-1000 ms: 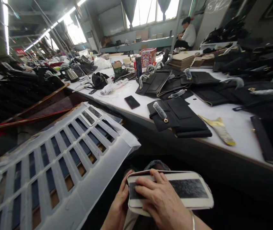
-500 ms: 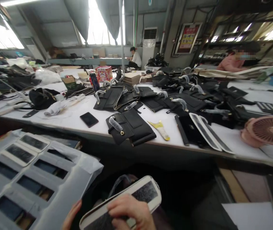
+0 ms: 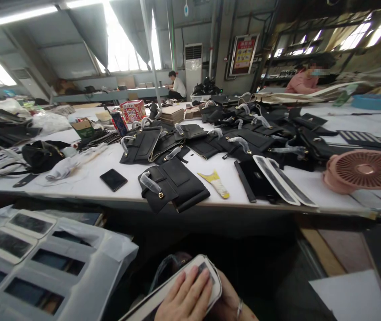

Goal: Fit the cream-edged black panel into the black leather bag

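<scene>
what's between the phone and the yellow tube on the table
A black bag with a plastic-wrapped handle lies between the phone and yellow tube, in the head view.

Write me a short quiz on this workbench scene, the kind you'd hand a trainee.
1. Multiple choice: what is the left hand spread over?
A) a cardboard box
B) a pale-rimmed piece
C) a blue basin

2. True or false: the phone lies on the white table, left of the nearest black bag.

3. Fill in the missing colour: the round fan at the table's right is ____.

Key: 1 B; 2 true; 3 pink.
</scene>
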